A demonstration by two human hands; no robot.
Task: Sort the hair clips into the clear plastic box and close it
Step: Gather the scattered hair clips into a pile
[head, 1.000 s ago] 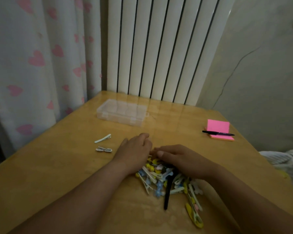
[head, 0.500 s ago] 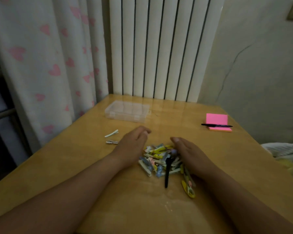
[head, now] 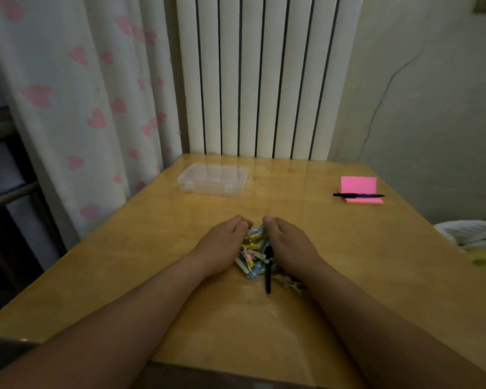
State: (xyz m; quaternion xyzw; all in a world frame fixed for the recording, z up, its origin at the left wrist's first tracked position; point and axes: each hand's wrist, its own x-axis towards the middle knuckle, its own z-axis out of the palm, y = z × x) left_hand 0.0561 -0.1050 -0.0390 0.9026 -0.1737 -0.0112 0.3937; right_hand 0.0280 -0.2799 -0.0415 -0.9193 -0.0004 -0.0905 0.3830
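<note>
- Small plastic hair clips [head: 253, 249] in yellow, blue, pink and white, heaped tight on the glossy wooden counter [head: 157, 262]; one long black clip [head: 268, 279] poking out toward the near edge.
- Wedged between left hand [head: 222, 245] and right hand [head: 291, 245], each grip cupped round its side of the heap, fingertips nearly meeting at the far end.
- Well beyond, flat clear plastic box [head: 213, 179], lid down, untouched.

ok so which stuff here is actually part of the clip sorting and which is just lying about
Job:
hair clip pile, cupped between left hand and right hand
clear plastic box

Lying about:
pink sticky notes
black pen across them
</note>
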